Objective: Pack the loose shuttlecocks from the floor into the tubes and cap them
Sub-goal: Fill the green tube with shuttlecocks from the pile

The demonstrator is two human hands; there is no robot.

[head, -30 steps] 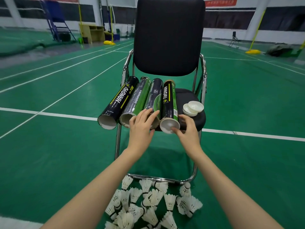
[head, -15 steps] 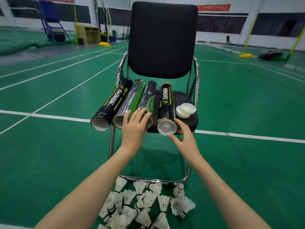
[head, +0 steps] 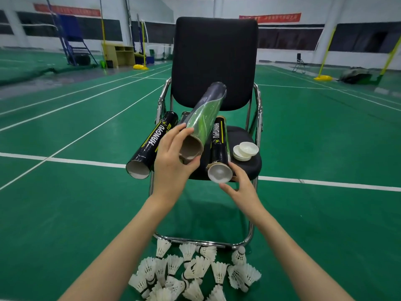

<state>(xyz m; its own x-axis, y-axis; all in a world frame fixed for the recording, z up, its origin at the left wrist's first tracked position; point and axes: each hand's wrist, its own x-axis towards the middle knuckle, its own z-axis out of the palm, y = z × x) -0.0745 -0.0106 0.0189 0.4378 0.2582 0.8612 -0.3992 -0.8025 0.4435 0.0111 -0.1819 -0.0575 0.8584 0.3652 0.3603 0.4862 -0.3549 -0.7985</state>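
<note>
Head view: left hand (head: 171, 168) grips a green tube (head: 200, 124); right hand (head: 243, 190) hangs open. Shuttlecocks (head: 191, 272) all lie loose, caps (head: 246, 150) unused.

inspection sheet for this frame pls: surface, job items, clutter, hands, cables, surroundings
Surface: black chair seat, green court floor.
Job's things: green tube lifted, open end toward camera; HANGYU tube and far-left tube lying on the seat; white caps stacked on the seat; loose shuttlecocks piled on the floor by the chair base.
Clutter: nothing seen.
Grippers: left hand grips the green tube; right hand open, at the HANGYU tube's mouth.
Cables: nothing seen.
Surroundings: yellow net posts, wooden shelf unit.
</note>
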